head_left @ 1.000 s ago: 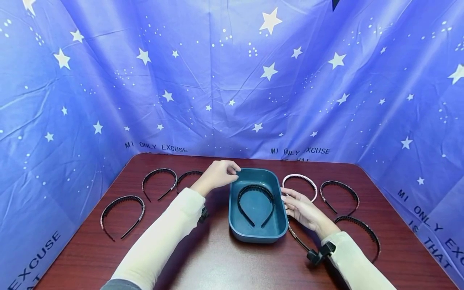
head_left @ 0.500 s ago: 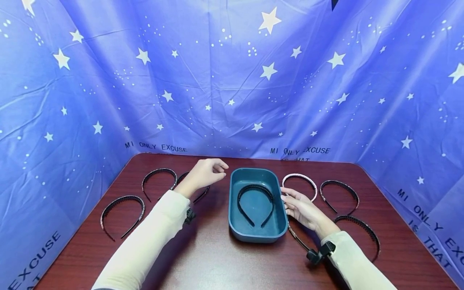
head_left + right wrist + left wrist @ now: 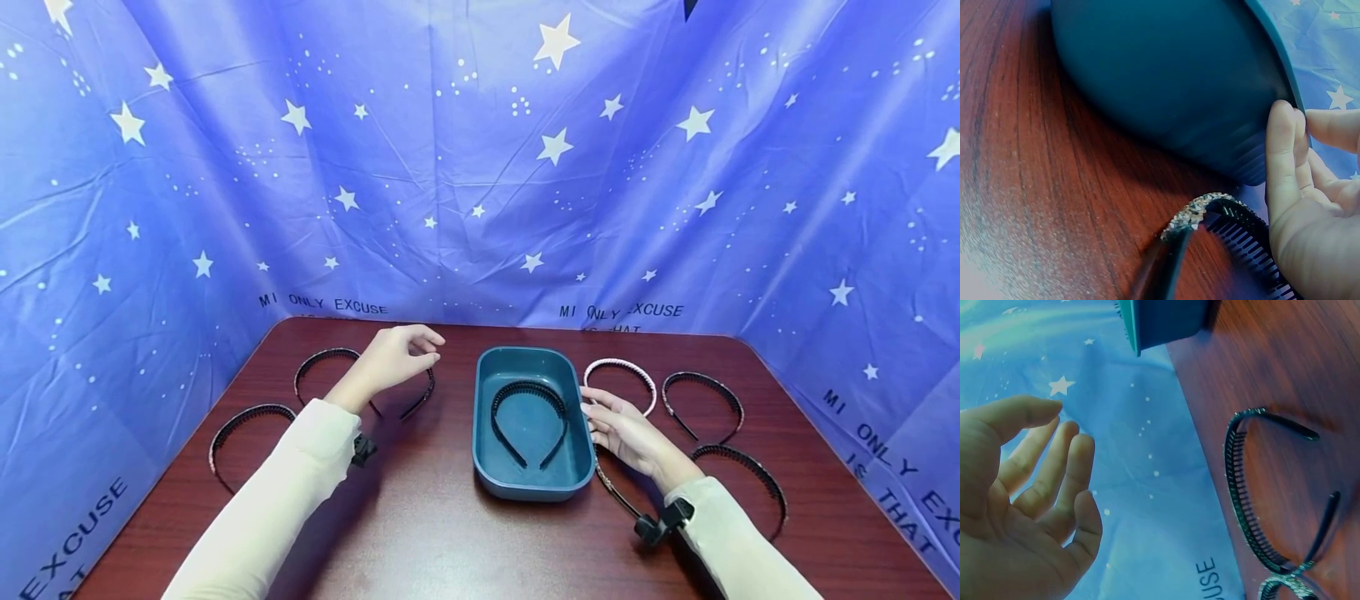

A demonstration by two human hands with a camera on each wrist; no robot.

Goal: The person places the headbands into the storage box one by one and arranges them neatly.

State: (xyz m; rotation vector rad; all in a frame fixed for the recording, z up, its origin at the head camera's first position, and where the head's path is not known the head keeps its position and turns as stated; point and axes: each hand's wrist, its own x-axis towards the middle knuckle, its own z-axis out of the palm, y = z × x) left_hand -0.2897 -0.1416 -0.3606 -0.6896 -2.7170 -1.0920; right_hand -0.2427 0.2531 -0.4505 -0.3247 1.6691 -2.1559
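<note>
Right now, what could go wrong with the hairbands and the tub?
1. The right hand touches the tub at its rim; a push might slide it, as nothing else braces it.
2. A glittery hairband lies just under that hand, so the wrist could snag or drag it.
3. The left hand hovers empty over two hairbands whose ends seem to cross; lifting one might pull the other along.

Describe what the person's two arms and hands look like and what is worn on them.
Both arms wear long, close-fitting cream sleeves that end at the wrists. The left hand and right hand are bare, without gloves, and no rings show. A small black camera mount is clamped by the right cuff, and a similar black clip sits under the left cuff.
</note>
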